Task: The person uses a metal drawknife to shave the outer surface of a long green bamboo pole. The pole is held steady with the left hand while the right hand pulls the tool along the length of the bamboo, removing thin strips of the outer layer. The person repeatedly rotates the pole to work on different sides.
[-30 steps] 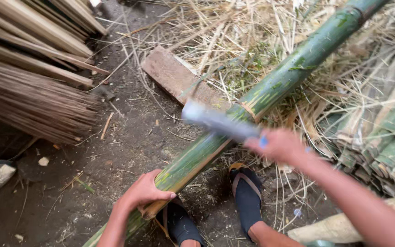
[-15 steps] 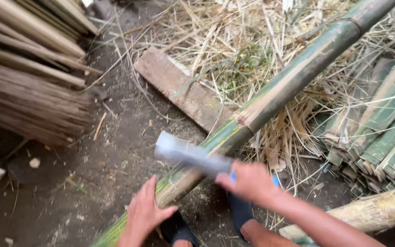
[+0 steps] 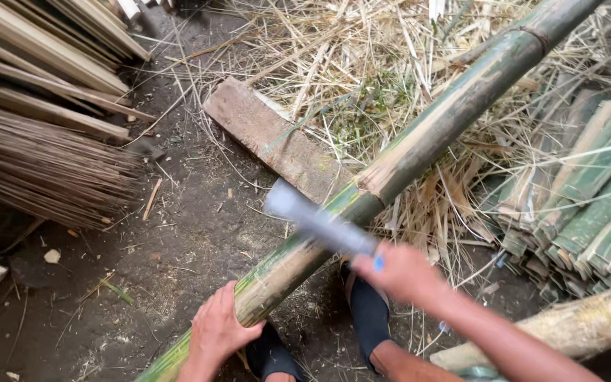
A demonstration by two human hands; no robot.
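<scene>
Two bare hands work one long bamboo pole [image 3: 419, 152] that runs slantwise from the lower left to the upper right. The right hand [image 3: 406, 272] has its grip clenched around the handle of a broad blade [image 3: 316, 223], which is blurred; the blade lies across the pole just below a pale, split node, though whether the edge touches the bamboo I cannot tell. A bit of blue shows at the handle beside the fingers. The left hand [image 3: 215, 331] has its grip laid over the lower end of the pole, palm down, fingers curled against its side, holding it in place. Beneath the pole, near both hands, two feet in dark sandals [image 3: 368, 311] stand on the bare earth floor [image 3: 185, 247]. Just past the blade, the pole crosses a flat wooden plank [image 3: 270, 134] that lies on the ground, half on dirt and half on a spread of dry straw [image 3: 362, 71]. At the right edge lies a stack of green bamboo strips [image 3: 588, 205], and below it a thick pale log [image 3: 581, 325] close to the right forearm. Well apart at the left are piled slats [image 3: 30, 78] and a bundle of thin dark sticks [image 3: 44, 170]
</scene>
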